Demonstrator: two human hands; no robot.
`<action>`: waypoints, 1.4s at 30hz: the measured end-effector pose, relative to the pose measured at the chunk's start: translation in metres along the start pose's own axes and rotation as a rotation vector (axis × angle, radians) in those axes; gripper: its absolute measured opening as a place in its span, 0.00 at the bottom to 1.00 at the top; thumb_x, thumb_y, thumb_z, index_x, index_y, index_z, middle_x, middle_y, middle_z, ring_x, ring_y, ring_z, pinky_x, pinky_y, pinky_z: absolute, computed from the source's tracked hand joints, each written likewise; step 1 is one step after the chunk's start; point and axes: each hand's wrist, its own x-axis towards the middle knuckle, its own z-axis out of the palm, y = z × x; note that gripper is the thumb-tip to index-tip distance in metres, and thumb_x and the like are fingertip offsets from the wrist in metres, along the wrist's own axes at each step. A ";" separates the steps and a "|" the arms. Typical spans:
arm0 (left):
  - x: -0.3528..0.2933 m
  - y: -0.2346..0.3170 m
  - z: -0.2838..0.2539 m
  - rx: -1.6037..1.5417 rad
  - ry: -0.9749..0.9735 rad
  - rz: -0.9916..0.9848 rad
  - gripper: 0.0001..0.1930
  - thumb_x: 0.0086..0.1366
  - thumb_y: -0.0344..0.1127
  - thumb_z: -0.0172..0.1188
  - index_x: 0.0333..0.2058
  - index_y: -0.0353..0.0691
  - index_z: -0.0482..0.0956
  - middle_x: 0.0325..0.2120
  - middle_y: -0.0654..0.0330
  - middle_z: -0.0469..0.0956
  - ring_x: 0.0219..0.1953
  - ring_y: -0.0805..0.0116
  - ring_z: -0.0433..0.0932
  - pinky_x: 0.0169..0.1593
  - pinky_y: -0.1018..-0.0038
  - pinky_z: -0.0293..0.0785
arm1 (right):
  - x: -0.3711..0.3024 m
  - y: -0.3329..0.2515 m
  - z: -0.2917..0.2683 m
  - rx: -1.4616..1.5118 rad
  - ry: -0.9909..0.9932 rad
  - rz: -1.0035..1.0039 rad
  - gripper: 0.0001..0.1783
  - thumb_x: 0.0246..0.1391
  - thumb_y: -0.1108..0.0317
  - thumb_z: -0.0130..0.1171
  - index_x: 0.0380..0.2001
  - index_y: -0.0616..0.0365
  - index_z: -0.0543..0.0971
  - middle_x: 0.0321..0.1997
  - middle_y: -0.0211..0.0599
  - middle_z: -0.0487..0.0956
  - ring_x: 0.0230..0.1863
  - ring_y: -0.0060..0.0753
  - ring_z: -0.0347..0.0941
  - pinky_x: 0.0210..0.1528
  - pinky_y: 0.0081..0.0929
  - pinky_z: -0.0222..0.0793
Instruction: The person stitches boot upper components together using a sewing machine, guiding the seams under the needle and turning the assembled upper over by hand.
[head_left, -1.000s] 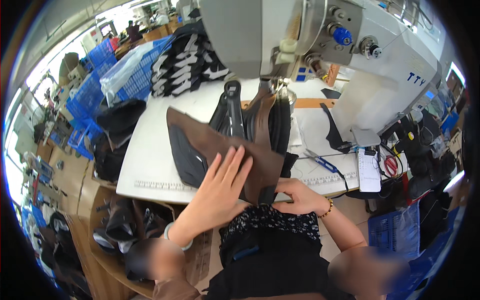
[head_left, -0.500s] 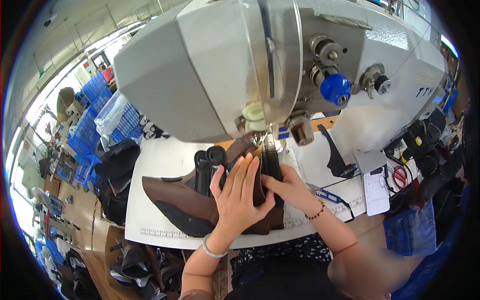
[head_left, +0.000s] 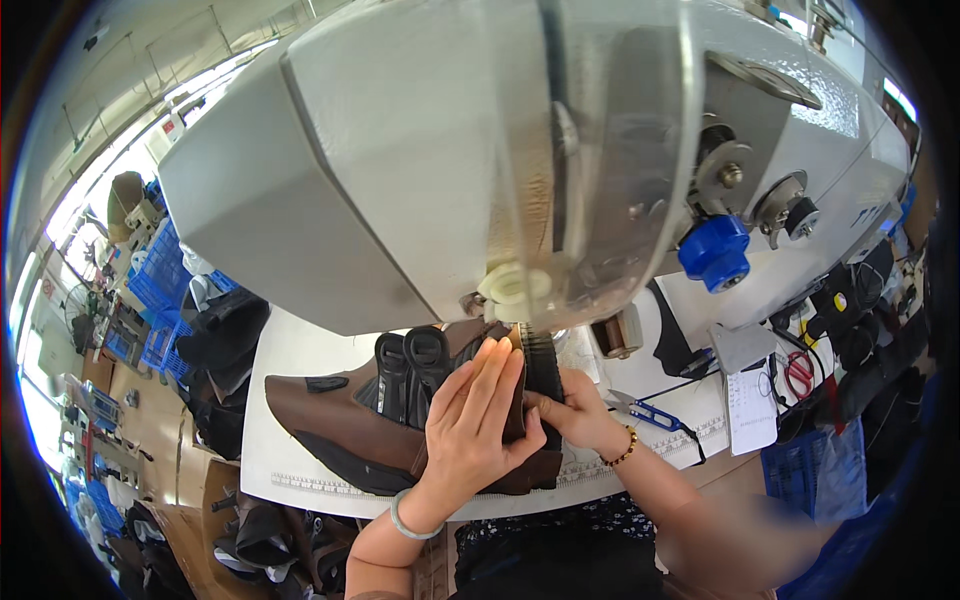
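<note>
There are two hands (head_left: 476,424) (head_left: 582,410), one workpiece (head_left: 340,415), one sewing machine (head_left: 400,150).

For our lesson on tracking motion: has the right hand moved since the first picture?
Yes: the right hand moved forward, from over the ruler strip to its far side.

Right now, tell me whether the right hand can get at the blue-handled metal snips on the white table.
Probably yes: the snips lie just right of the right hand, with nothing visible covering them, though that hand is at the brown-and-black sewn piece.
</note>
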 end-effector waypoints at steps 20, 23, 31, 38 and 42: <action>0.003 0.005 0.008 0.024 0.067 -0.003 0.21 0.50 0.31 0.55 0.43 0.25 0.75 0.46 0.48 0.74 0.50 0.59 0.75 0.56 0.71 0.66 | 0.000 -0.002 0.004 0.154 0.086 0.081 0.10 0.57 0.72 0.53 0.40 0.64 0.77 0.33 0.25 0.77 0.35 0.12 0.66 0.35 0.16 0.66; 0.006 0.006 0.007 0.044 0.050 -0.010 0.21 0.50 0.31 0.55 0.44 0.25 0.75 0.46 0.48 0.74 0.50 0.59 0.75 0.56 0.70 0.65 | 0.001 -0.002 0.004 0.167 0.110 0.103 0.09 0.57 0.72 0.53 0.39 0.65 0.77 0.33 0.24 0.77 0.35 0.11 0.66 0.34 0.16 0.66; 0.002 0.020 0.003 0.107 -0.034 -0.105 0.25 0.49 0.31 0.58 0.47 0.27 0.72 0.45 0.49 0.73 0.51 0.57 0.72 0.60 0.64 0.58 | -0.005 -0.008 0.015 0.231 0.237 0.096 0.11 0.55 0.74 0.55 0.41 0.65 0.74 0.37 0.27 0.77 0.37 0.14 0.68 0.40 0.18 0.68; -0.008 0.012 0.013 -0.010 0.075 -0.065 0.26 0.50 0.34 0.59 0.48 0.28 0.72 0.50 0.47 0.71 0.54 0.56 0.71 0.62 0.63 0.56 | -0.004 -0.003 0.012 0.197 0.215 0.092 0.11 0.55 0.76 0.54 0.42 0.65 0.74 0.38 0.29 0.77 0.40 0.15 0.68 0.42 0.17 0.67; -0.003 0.006 0.010 -0.061 0.065 -0.047 0.26 0.48 0.33 0.59 0.48 0.29 0.73 0.49 0.50 0.72 0.53 0.58 0.71 0.61 0.64 0.56 | -0.006 -0.001 0.011 0.195 0.179 0.069 0.10 0.55 0.76 0.53 0.42 0.65 0.74 0.37 0.28 0.77 0.39 0.15 0.69 0.41 0.17 0.67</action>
